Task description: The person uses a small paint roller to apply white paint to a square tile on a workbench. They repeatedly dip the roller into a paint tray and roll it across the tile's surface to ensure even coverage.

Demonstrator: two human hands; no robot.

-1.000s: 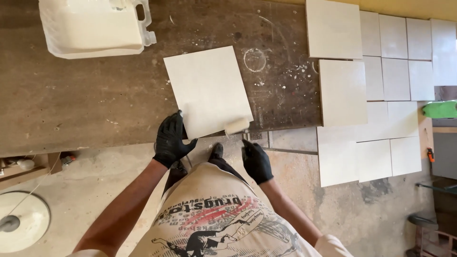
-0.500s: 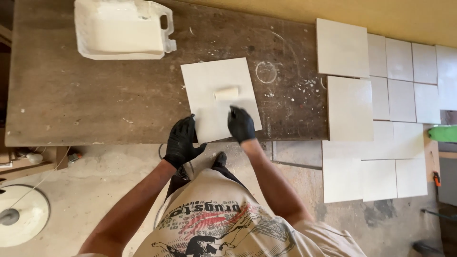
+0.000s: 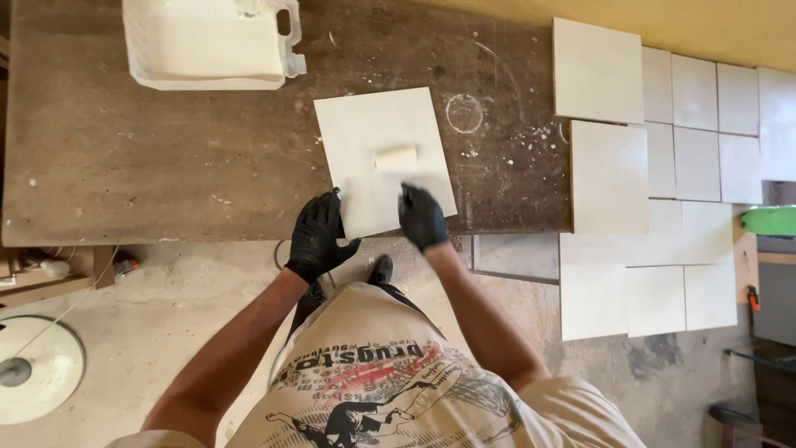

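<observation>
The left hand (image 3: 317,236), in a black glove, lay half curled with its fingers spread against the lower left edge of a pale cream square ceramic tile (image 3: 381,137), pressing on that edge rather than closing around it. The right hand (image 3: 422,217), gloved the same way, was clenched around the handle of a small cream-coloured paint roller (image 3: 395,158), whose short cylinder rested flat on the tile's face just above the knuckles (the handle itself was mostly hidden under the glove). The tile sat between and just ahead of both hands, near the front edge of a dark, stained wooden workbench (image 3: 166,166), with its lower corner reaching the bench edge. It looked smooth and matt, evenly off-white, turned slightly askew to the bench, and the roller lay across its middle, nearly parallel to its top edge. At the far left of the bench stood a white plastic roller tray (image 3: 207,46), well apart from the hands. To the right, a spread of similar pale square tiles (image 3: 696,158) covered the surface beside the bench, two of them overlapping its right end.
</observation>
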